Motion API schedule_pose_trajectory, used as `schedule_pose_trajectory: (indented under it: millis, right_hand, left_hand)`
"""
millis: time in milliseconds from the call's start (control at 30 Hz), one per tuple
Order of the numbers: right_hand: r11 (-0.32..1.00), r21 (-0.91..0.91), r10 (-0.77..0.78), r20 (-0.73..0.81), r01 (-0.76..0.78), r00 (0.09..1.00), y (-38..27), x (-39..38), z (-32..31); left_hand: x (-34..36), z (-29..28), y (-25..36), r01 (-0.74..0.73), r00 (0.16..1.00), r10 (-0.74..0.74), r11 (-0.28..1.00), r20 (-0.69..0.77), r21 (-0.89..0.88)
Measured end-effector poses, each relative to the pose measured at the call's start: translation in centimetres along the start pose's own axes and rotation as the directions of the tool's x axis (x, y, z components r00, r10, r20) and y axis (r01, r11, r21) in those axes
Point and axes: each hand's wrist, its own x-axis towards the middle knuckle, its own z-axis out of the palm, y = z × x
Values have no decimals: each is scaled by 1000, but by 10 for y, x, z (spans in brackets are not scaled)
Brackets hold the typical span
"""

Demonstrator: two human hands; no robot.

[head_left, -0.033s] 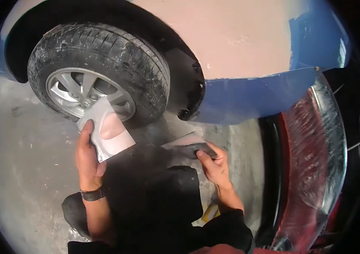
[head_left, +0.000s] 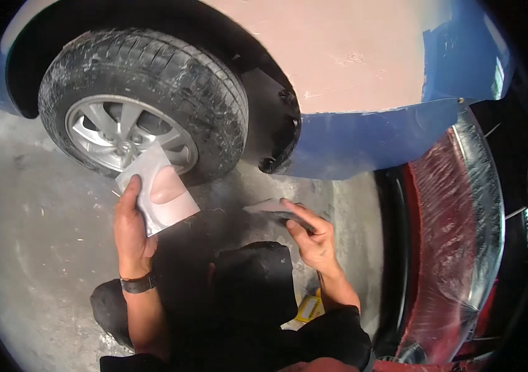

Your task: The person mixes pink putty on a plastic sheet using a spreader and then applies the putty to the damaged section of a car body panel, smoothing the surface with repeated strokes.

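Note:
My left hand [head_left: 132, 226] grips a flat light-coloured board [head_left: 177, 215] by its near left edge, thumb on top. A smooth mound of pink filler paste [head_left: 166, 186] lies on that board. To the right, my right hand [head_left: 316, 243] holds a thin, flat putty spreader [head_left: 267, 206] between thumb and fingers, its blade pointing left toward the board but apart from it. The index finger stretches along the spreader's upper edge. Beyond both hands is a car's body panel [head_left: 338, 68], coated mostly in pale pink filler, with blue paint [head_left: 363, 146] below and to the right.
Behind the board stands a dusty black tyre [head_left: 146, 68] on a silver wheel [head_left: 127, 127]. At right, a red car part [head_left: 443, 235] is wrapped in clear plastic. A yellow package [head_left: 308, 308] lies on the grey floor [head_left: 47, 235] near my right forearm.
The spreader in my right hand has tilted to a flatter, more edge-on angle, and the index finger has straightened along it. The board in my left hand has barely shifted.

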Motion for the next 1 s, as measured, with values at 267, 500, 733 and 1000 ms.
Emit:
schedule_pose_trajectory:
  millis: [267, 500, 733, 1000]
  right_hand:
    - [-33, -837, -350, 521, 546, 779, -73, 4, 12]
    - [-316, -639, -195, 767, 701, 611, -114, 5, 16]
    - [-304, -488, -79, 869, 818, 489, -128, 23, 27]
    - [-95, -445, -113, 893, 890, 435, -109, 47, 31]
  left_hand:
    - [-21, 3, -9, 167, 982, -167, 986, 82, 12]
    - [-22, 0, 2, 202, 976, -201, 979, 85, 0]
    - [-30, 10, 7, 206, 948, -199, 979, 248, -2]
    - [-46, 20, 14, 269, 906, -294, 955, 304, 122]
